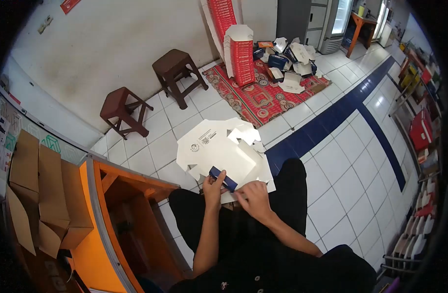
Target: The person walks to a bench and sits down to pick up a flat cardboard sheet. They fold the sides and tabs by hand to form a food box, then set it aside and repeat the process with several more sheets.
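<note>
Flat white cardboard box blanks (199, 155) are piled over my lap, with small print on the top one and cut flaps at their edges. Over the near part of the pile is a small dark blue carton (229, 183), lying at a slant. My left hand (214, 189) grips its left part, thumb on top. At the carton's right end my right hand (253, 198) has its fingers bent and pinched at the edge. The underside of the carton is hidden by the hands.
Folded blue-and-white cartons (293, 61) lie heaped on a patterned red rug (273, 100) beside a tall red stack (243, 61). Two brown stools (121, 110) stand by the wall. An orange wooden cabinet (89, 215) with open brown cardboard boxes (52, 188) is close on my left.
</note>
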A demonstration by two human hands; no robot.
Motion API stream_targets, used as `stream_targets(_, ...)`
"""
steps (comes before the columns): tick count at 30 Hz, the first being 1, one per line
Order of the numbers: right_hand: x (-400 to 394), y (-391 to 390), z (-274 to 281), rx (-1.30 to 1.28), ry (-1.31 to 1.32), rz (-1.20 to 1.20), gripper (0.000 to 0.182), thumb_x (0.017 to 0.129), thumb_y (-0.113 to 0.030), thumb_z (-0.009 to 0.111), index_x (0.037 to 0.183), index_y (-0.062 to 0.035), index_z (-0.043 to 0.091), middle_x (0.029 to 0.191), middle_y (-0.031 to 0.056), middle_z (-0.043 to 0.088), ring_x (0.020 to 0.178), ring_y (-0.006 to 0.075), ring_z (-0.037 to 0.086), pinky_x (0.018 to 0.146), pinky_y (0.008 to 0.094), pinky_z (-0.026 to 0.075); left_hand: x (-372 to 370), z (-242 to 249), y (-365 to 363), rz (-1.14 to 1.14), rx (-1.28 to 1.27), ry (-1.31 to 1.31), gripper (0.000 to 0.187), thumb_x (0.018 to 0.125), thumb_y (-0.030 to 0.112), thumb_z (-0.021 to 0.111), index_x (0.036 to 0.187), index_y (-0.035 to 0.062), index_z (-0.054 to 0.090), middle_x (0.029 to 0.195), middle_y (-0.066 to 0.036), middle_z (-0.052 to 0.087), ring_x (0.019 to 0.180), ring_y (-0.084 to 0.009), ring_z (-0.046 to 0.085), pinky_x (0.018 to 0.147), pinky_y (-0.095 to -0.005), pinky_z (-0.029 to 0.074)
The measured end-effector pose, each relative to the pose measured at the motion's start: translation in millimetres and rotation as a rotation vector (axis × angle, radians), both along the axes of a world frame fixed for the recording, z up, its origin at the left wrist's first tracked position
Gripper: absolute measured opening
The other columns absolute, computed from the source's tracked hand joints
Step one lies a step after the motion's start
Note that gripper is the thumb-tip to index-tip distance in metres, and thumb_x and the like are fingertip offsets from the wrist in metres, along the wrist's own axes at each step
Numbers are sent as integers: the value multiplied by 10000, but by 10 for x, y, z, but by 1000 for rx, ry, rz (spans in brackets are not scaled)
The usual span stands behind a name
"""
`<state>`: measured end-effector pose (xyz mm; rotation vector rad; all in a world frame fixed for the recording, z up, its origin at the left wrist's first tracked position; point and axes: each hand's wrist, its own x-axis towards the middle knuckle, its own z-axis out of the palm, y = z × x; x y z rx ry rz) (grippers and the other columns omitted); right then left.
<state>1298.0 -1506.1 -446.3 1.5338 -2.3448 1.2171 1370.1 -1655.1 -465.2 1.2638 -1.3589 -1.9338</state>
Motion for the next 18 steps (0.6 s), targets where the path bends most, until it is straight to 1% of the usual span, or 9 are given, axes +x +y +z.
stream_targets(2,60,-38,24,-78,-89,-69,166,801,-206,709,840,-74,616,819,53,574,834,261,534,760,406,367,3,20,100,71,-2,100,367,829,277,758,1037,32,581,924,-36,606,775,-124,616,588,-274,557)
stream_targets(3,71,-41,59,-32,-138,-135,156,807,-199,702,838,-73,616,814,55,572,830,264,531,760,405,365,-22,23,146,105,-8,123,346,838,249,760,1021,27,569,910,-29,599,739,-85,598,490,-222,480)
stream_targets(4,68,-45,76,12,-184,-203,146,813,-193,696,835,-72,617,810,56,570,825,268,528,761,404,363,-44,3,179,103,-6,126,346,838,249,760,1021,27,569,910,-29,599,739,-85,598,490,-222,480)
stream_targets(12,62,-12,64,69,-174,-159,134,806,-154,701,816,-66,600,801,71,574,845,287,541,768,404,374,-19,-193,299,-6,-237,100,300,882,228,716,985,5,544,870,-42,575,651,-74,562,476,-211,478)
stream_targets(13,40,-16,64,44,-176,-157,135,807,-153,701,838,-61,607,817,79,584,845,298,553,769,404,380,-23,-207,302,11,-116,130,359,936,343,630,984,0,538,873,-58,574,675,-94,578,497,-237,525)
stream_targets(14,17,-13,37,45,-177,-158,135,807,-153,701,838,-61,607,817,79,584,845,298,553,769,404,380,-5,-219,273,10,-116,129,359,936,343,630,984,0,538,873,-58,574,675,-94,578,497,-237,525)
stream_targets(16,-19,-4,-45,89,-309,-29,150,798,-116,692,910,-45,621,851,96,619,842,325,596,754,414,409,76,-149,185,-93,17,111,586,947,530,507,1132,-26,502,862,-71,544,785,-187,622,572,-326,581)
stream_targets(17,1,-5,-71,90,-310,-30,150,798,-116,692,910,-45,621,851,96,619,842,325,596,754,414,409,93,-234,117,-73,36,32,715,936,616,443,1210,-44,472,870,-103,558,771,-217,638,570,-317,575)
stream_targets(18,20,-16,-79,190,-433,-16,175,799,-111,675,952,-44,624,868,104,635,834,329,613,741,422,421,133,-397,-45,82,197,0,696,929,580,508,1218,-53,482,879,-101,576,723,-213,628,557,-299,562)
